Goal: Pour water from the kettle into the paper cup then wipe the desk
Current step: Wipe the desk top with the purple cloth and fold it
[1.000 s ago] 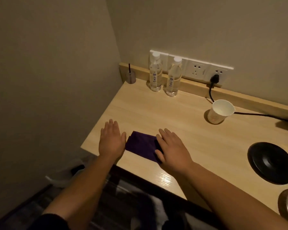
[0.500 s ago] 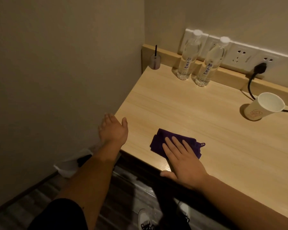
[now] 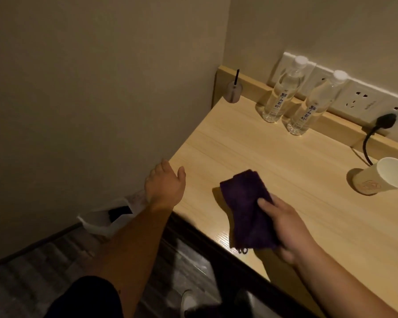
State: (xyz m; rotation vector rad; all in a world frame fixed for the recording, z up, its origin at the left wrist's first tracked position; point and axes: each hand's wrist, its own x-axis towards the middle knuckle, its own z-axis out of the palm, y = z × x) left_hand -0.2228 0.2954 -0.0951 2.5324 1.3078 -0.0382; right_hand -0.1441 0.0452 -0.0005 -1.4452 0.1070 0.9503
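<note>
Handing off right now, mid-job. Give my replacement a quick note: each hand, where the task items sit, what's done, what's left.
Right hand: gripping the purple cloth, which is at the desk's near edge.
Left hand: open, empty, at the desk's left edge.
Paper cup: upright at the far right; whether it holds water cannot be told.
Kettle: out of view.
Two water bottles stand by the back ledge.
Done: wiping has started, judging by the cloth in hand.
Left: wipe the rest of the desk, avoiding the cup.
</note>
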